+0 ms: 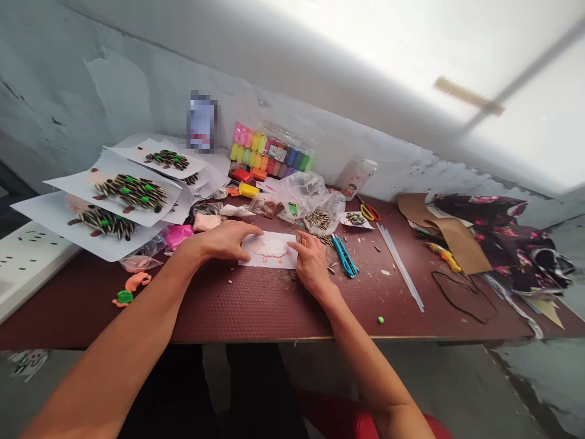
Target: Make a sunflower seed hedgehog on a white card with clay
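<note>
A small white sheet of paper (269,251) with an animal outline and little legs drawn in orange lies on the table. At its left end is my left hand (223,241), thumb and fingers spread apart around the corner. My right hand (313,263) rests on the right end, index finger stretched over the drawing and the other fingers partly bent. Just beyond the right hand are a clear plastic bag of striped sunflower seeds (317,219) and a teal utility knife (345,256).
Finished seed-hedgehog pictures (128,192) overlap at the left, beside a white slotted tray (31,262). Colored clay packs (272,152) lean against the wall. Scissors (370,211), clear glue sticks (400,266), a yellow glue gun (445,257) and floral cloth (512,244) are to the right.
</note>
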The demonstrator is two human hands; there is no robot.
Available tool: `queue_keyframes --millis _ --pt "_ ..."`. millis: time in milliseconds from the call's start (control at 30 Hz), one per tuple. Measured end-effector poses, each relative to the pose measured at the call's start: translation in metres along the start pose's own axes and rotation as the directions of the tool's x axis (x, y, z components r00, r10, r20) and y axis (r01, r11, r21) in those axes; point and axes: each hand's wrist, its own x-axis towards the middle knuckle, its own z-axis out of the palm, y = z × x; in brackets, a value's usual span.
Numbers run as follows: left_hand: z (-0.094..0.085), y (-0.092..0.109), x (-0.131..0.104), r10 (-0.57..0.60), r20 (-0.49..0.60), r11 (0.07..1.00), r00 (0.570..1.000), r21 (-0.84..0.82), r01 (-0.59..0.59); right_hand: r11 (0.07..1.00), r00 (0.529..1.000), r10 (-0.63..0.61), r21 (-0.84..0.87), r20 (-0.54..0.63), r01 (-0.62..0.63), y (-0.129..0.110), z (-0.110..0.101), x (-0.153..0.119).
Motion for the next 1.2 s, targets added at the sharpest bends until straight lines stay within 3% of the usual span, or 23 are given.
queue_keyframes --millis 167,367,500,767,1067,1200 --pt "-0.001 0.001 0.000 -0.004 0.007 1.000 1.000 0.000 0.004 1.000 0.999 -0.012 0.001 0.053 0.012 -0.003 -0.002 0.001" --pt "0.002 -0.003 0.002 0.024 -0.012 1.000 1.000 -0.012 -0.024 0.984 0.981 -0.143 -0.089 0.133 0.155 -0.012 -0.018 0.004" --pt "0.003 -0.004 0.002 0.033 -0.011 0.999 0.999 -0.025 -0.033 0.971 0.972 -0.159 -0.152 0.174 0.186 -0.014 -0.022 0.005" --pt "0.001 -0.002 0.000 0.028 -0.004 1.000 1.000 -0.014 -0.028 0.975 0.984 -0.109 -0.177 0.141 0.133 -0.012 -0.014 0.007" --pt "0.001 -0.002 0.001 0.022 -0.004 0.999 1.000 -0.027 -0.022 1.000 1.000 -0.012 -0.014 0.017 0.012 0.005 -0.004 0.006" --pt "0.000 -0.002 0.000 0.024 0.001 0.999 1.000 -0.037 -0.024 0.999 0.999 -0.032 -0.038 0.036 0.034 0.004 -0.008 0.003"
